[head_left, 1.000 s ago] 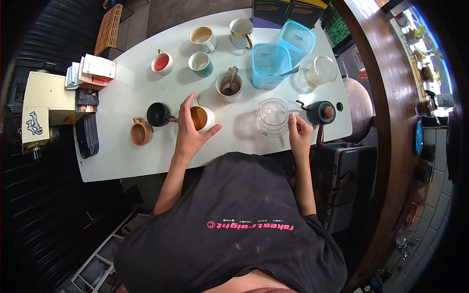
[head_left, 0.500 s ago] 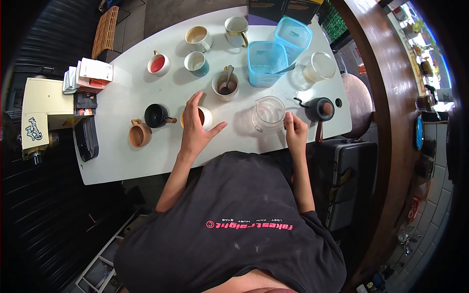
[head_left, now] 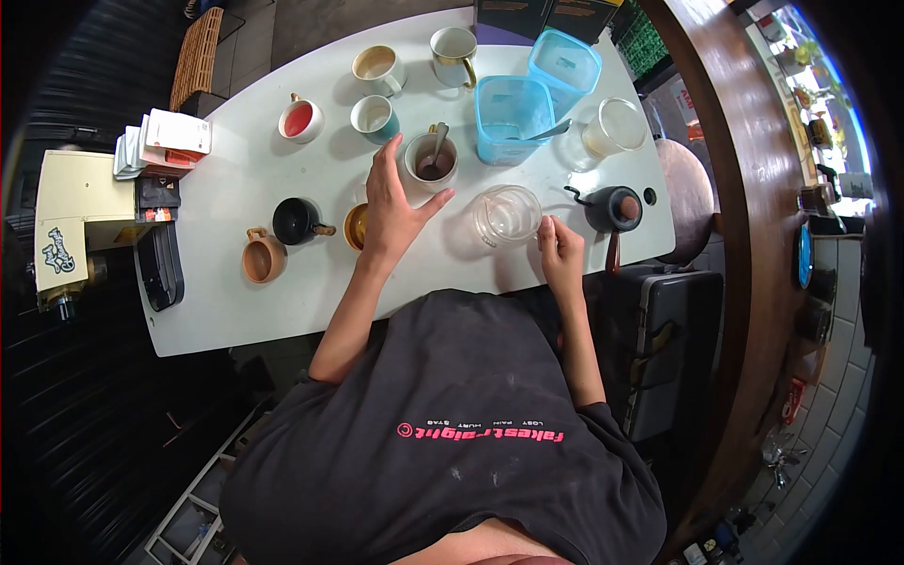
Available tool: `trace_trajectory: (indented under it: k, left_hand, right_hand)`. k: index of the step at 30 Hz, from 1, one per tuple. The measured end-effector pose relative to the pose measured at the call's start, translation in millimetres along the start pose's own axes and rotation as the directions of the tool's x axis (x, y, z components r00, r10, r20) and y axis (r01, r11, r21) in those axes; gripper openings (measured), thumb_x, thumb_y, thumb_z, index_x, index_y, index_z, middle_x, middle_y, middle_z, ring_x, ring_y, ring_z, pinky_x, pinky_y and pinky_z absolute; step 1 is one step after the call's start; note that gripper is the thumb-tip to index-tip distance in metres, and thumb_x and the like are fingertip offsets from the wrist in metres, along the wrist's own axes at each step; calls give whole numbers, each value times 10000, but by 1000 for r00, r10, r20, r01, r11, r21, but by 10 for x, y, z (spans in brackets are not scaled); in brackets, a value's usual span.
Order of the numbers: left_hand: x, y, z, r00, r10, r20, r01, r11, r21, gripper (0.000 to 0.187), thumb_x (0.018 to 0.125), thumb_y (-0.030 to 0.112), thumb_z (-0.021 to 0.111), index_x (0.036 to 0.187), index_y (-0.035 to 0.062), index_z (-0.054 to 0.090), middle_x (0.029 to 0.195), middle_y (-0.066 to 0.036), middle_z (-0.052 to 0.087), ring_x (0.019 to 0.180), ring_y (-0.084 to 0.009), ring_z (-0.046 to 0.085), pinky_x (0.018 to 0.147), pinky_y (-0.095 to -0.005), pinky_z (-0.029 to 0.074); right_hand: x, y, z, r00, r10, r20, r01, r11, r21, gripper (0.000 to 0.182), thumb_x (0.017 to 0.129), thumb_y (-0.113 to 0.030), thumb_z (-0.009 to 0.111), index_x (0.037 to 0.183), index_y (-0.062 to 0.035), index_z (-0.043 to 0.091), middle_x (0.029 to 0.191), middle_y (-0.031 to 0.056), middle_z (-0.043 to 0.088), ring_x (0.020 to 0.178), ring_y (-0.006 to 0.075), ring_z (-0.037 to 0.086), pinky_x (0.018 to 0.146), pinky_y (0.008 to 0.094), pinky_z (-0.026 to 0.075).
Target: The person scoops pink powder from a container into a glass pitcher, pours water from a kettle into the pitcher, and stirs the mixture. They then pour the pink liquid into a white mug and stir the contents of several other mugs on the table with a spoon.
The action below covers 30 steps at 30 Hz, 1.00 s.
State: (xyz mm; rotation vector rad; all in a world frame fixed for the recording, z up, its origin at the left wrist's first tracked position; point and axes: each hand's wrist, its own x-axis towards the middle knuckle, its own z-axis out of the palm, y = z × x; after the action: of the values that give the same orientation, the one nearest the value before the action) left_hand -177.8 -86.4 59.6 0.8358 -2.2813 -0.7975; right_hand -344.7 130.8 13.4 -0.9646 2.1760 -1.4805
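Observation:
My right hand pinches the handle of a glass jug, which is tilted to the left over the white table. My left hand is open, thumb and fingers spread, close to the near left side of a pale mug with a spoon standing in dark contents. Partly hidden behind the left wrist is a cup with a yellow-brown inside. To its left are a black cup and a brown cup.
Further back stand a red-lined cup, a teal cup and two pale mugs. Two blue plastic tubs, a clear glass vessel and a black kettle occupy the right side. Packets sit at the left edge.
My left hand has moved forward and right, from over the yellow-brown cup toward the mug with the spoon. The jug in my right hand has shifted slightly left and tilted more.

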Motion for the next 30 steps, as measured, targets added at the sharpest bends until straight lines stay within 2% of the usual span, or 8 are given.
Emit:
trace_trajectory:
  k: [2, 7, 10, 17, 20, 22, 25, 30]
  left_hand:
    - [-4, -20, 5, 1000, -3, 8, 3, 1000, -3, 1025, 775, 374, 886, 1537, 28, 293, 1478, -217, 449, 1376, -398, 449, 1127, -511, 381]
    - [-107, -53, 3, 1000, 13, -22, -13, 1000, -10, 990, 795, 336, 880, 1541, 55, 293, 1497, -195, 432, 1391, -387, 433, 1139, -497, 392]
    - [-190, -7, -15, 998, 56, -18, -56, 997, -53, 966, 809, 311, 871, 1538, 47, 294, 1493, -190, 436, 1384, -384, 436, 1130, -490, 395]
    - [-395, 18, -48, 974, 181, -137, -171, 982, 78, 828, 825, 243, 851, 1465, 28, 371, 1448, -183, 471, 1344, -357, 477, 1101, -465, 412]
    - [-438, 16, -127, 962, 141, -234, -140, 990, 20, 620, 836, 203, 832, 1336, 39, 503, 1358, -159, 549, 1264, -342, 534, 1056, -455, 432]
    - [-488, 34, -192, 969, 161, -190, -155, 987, 46, 314, 871, 140, 788, 1122, 37, 629, 1200, -119, 638, 1125, -314, 607, 967, -423, 470]
    - [-567, 11, -215, 969, 222, -105, -229, 972, -60, 152, 874, 68, 758, 982, 40, 655, 1076, -105, 653, 979, -314, 632, 855, -425, 490]
    - [-684, 82, -205, 966, 231, -115, -245, 962, -124, 135, 864, 53, 776, 803, 17, 661, 943, -71, 671, 887, -297, 658, 796, -413, 512]
  right_hand:
    - [8, -64, -9, 1000, -24, 11, 25, 999, -35, 392, 1097, -227, 513, 798, 25, 542, 629, 25, 474, 610, 84, 416, 564, 290, 348]
    - [45, -323, -48, 986, -138, -88, 124, 980, -153, 189, 1061, -145, 556, 991, 29, 573, 799, 123, 646, 727, 226, 611, 704, 342, 478]
    - [81, -439, -124, 993, -102, -65, 90, 982, -164, 142, 1022, -103, 588, 1025, 34, 555, 904, 168, 633, 835, 316, 618, 783, 409, 486]
    - [105, -665, -230, 970, -226, -93, 199, 951, -237, 105, 995, -58, 604, 1026, 29, 555, 937, 148, 602, 853, 309, 583, 775, 407, 467]
    - [44, -754, -250, 949, -301, -94, 267, 926, -266, 82, 977, -24, 613, 1007, 28, 558, 921, 142, 596, 841, 307, 579, 756, 400, 464]
    - [7, -795, -257, 946, -318, -61, 296, 926, -234, 76, 971, -14, 616, 998, 28, 559, 912, 141, 593, 833, 306, 579, 747, 397, 464]
    - [-44, -894, -255, 946, -324, -1, 319, 933, -169, 77, 952, -3, 635, 963, 34, 568, 885, 148, 585, 818, 324, 583, 735, 402, 469]
    - [-164, -951, -278, 942, -327, 82, 336, 929, -157, 130, 918, -34, 704, 938, 33, 594, 896, 168, 591, 859, 351, 611, 780, 414, 485]
